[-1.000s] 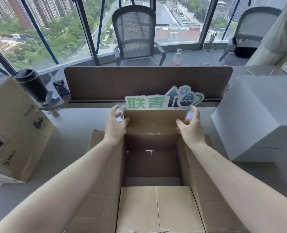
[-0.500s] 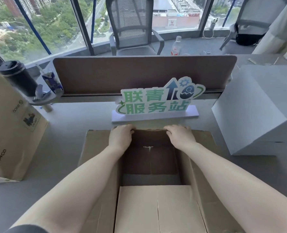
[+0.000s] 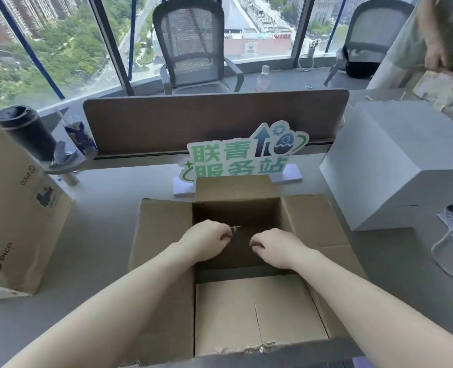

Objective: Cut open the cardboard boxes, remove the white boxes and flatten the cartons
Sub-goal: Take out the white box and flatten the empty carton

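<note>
the left hand (image 3: 206, 241) and right hand (image 3: 278, 247) have been lowered from the far flap into the emptied carton (image 3: 164, 235) on the table (image 3: 100, 235), fingers curled, apparently at the bottom seam; flattening seems begun.

- Open brown carton (image 3: 164, 251), flaps spread, at the desk's near edge.
- White box (image 3: 395, 160) at the right edge.
- Printed carton (image 3: 15, 213) at the left edge.

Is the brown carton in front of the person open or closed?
Open: the carton has its flaps spread outward, and both hands reach inside.
</note>
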A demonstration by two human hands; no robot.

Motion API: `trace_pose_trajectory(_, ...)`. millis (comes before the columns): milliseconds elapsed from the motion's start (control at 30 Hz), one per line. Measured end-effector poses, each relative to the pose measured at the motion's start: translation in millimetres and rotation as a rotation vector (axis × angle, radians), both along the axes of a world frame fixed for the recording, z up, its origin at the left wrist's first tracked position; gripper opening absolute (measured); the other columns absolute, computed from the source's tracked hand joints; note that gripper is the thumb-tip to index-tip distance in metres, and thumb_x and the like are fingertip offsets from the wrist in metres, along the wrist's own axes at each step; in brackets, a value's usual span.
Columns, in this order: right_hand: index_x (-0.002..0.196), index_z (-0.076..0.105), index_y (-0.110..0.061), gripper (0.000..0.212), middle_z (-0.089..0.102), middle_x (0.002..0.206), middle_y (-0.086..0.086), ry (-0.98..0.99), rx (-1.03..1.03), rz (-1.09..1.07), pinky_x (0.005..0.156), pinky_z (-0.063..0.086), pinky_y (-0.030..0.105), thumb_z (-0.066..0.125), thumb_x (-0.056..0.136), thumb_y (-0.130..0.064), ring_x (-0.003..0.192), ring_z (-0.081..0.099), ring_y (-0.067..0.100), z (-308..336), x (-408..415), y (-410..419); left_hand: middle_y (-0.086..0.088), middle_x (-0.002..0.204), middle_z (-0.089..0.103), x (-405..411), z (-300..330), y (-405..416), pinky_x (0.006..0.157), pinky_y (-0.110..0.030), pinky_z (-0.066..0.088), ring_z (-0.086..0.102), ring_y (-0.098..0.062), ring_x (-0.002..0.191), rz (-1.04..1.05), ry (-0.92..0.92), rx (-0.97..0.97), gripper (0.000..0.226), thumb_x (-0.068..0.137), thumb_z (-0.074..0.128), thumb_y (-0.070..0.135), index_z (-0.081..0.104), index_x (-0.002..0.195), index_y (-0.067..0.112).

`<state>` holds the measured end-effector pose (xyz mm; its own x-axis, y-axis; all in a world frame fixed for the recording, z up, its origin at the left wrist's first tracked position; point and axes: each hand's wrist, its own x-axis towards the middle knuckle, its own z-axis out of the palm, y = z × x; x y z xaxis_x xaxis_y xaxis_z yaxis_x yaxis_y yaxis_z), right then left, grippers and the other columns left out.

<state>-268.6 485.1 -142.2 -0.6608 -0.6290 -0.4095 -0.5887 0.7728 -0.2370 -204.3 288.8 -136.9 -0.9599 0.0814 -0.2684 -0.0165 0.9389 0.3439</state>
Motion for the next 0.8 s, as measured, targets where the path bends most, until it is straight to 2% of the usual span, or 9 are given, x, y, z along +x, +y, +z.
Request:
trace_pose_trajectory(133,0.098,0.068,-0.02,0.043,0.067,0.108,0.006,-0.103,0.152,-0.072,0.074,0.044,0.034,0.036,0.1,-0.05,0.1,0.061,0.03,1.6,28.5,11.5,0.0,0.084,0.064,18.7,2.9,17.7,0.074,-0.032,0.047,0.059,-0.02,0.082,-0.076,-0.363,0.016,0.036,0.097,0.047,0.049,0.066,0.088,0.02)
trace_pose_trajectory(200,0.093,0.069,-0.019,0.046,0.067,0.1,0.005,-0.114,0.111,-0.11,0.071,0.044,0.033,0.036,0.1,-0.05,0.094,0.06,0.028,7.0,38.3,19.5,0.002,0.07,0.057,26.9,5.7,21.3,0.067,-0.031,0.043,0.053,-0.018,0.068,-0.05,-0.366,0.054,0.041,0.097,0.046,0.05,0.057,0.07,0.021)
trace_pose_trajectory(267,0.074,0.062,-0.022,0.047,0.062,0.081,0.001,-0.122,0.058,-0.134,0.062,0.04,0.032,0.036,0.1,-0.05,0.081,0.057,0.024,16.6,46.0,27.4,0.003,0.061,0.049,36.5,12.3,23.1,0.062,-0.031,0.039,0.046,-0.015,0.058,-0.005,-0.328,0.078,0.048,0.097,0.047,0.049,0.047,0.058,0.021)
trace_pose_trajectory(400,0.055,0.033,-0.016,0.057,0.041,0.057,0.001,-0.068,-0.097,-0.191,0.055,0.029,0.034,0.039,0.097,-0.054,0.059,0.043,0.022,44.8,52.9,41.4,0.006,0.056,0.045,55.2,41.1,23.9,0.056,-0.028,0.036,0.041,-0.013,0.053,0.089,-0.257,0.151,0.051,0.095,0.05,0.05,0.05,0.053,0.022)
trace_pose_trajectory(467,0.053,0.034,-0.014,0.06,0.04,0.055,0.004,-0.066,-0.19,-0.212,0.057,0.032,0.036,0.041,0.097,-0.055,0.058,0.043,0.023,62.1,56.7,50.9,0.008,0.052,0.036,64.9,59.0,24.7,0.05,-0.027,0.027,0.033,-0.011,0.049,0.145,-0.239,0.238,0.055,0.094,0.055,0.049,0.049,0.046,0.023)
trace_pose_trajectory(567,0.067,0.071,-0.019,0.054,0.065,0.072,0.001,-0.158,-0.318,-0.249,0.076,0.046,0.033,0.043,0.098,-0.055,0.079,0.061,0.019,83.4,69.8,69.3,0.006,0.057,0.03,87.5,78.9,30.6,0.052,-0.029,0.022,0.028,-0.012,0.051,0.228,-0.223,0.365,0.054,0.091,0.059,0.05,0.046,0.048,0.022)
trace_pose_trajectory(633,0.073,0.076,-0.024,0.046,0.065,0.077,-0.012,-0.282,-0.414,-0.258,0.079,0.044,0.025,0.048,0.098,-0.051,0.084,0.06,0.008,94.4,82.9,85.7,0.009,0.055,0.038,109.5,89.6,38.8,0.056,-0.027,0.029,0.035,-0.01,0.052,0.266,-0.241,0.415,0.052,0.091,0.06,0.051,0.055,0.048,0.024)
trace_pose_trajectory(733,0.08,0.079,-0.025,0.034,0.068,0.076,-0.017,-0.429,-0.425,-0.207,0.072,0.041,0.016,0.057,0.095,-0.046,0.073,0.059,-0.005,102.6,104.5,110.9,0.013,0.06,0.059,146.7,101.8,56.1,0.063,-0.017,0.039,0.052,-0.002,0.059,0.277,-0.325,0.476,0.034,0.091,0.063,0.045,0.073,0.062,0.032)
trace_pose_trajectory(800,0.09,0.079,-0.025,0.021,0.074,0.087,-0.011,-0.456,-0.373,-0.125,0.079,0.047,0.019,0.065,0.091,-0.04,0.082,0.064,0.001,96.4,118.5,122.9,0.004,0.087,0.073,168.8,99.7,70.3,0.074,-0.017,0.045,0.062,-0.005,0.08,0.273,-0.407,0.491,0.014,0.088,0.068,0.042,0.078,0.087,0.032)
